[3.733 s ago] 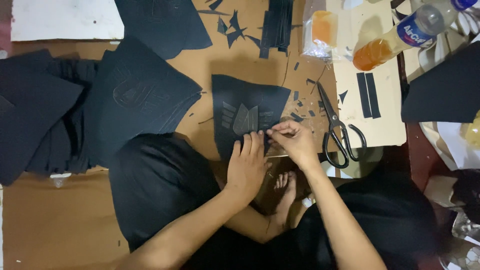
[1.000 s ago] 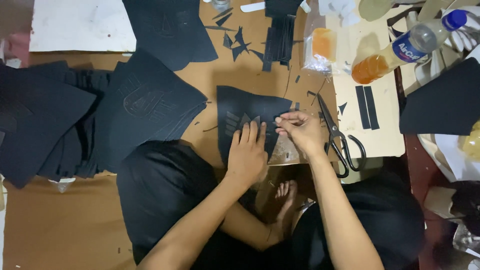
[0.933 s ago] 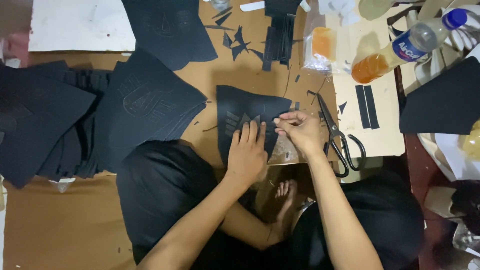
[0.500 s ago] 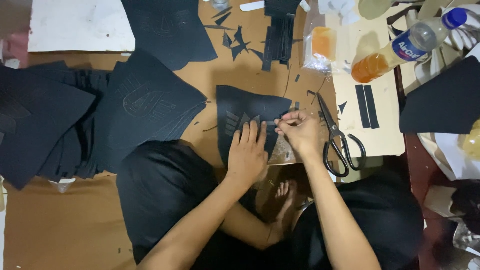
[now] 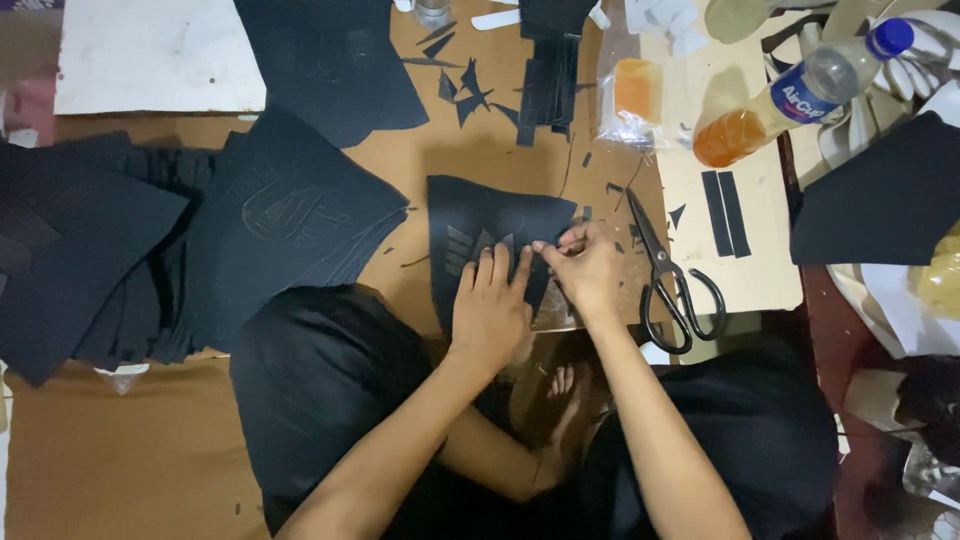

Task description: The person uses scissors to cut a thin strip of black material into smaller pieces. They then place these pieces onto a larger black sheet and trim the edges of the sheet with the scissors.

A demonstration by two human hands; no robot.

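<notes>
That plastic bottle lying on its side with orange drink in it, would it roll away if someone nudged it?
The bottle lies on its side on a cardboard sheet, so a sideways nudge would probably roll it. It looks only partly full, so the liquid would likely slosh and make it wobble. The blue cap seems on, so a spill looks unlikely.

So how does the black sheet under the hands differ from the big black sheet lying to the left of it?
The small black sheet is pinned flat by the left hand while the right hand works at its edge; the large black sheet lies untouched. The small one shows pale cut slits near the fingers; the large one carries only faint traced lines. The small one lies alone on the brown board; the large one overlaps a dark stack. Both are thin, matte and black.
</notes>
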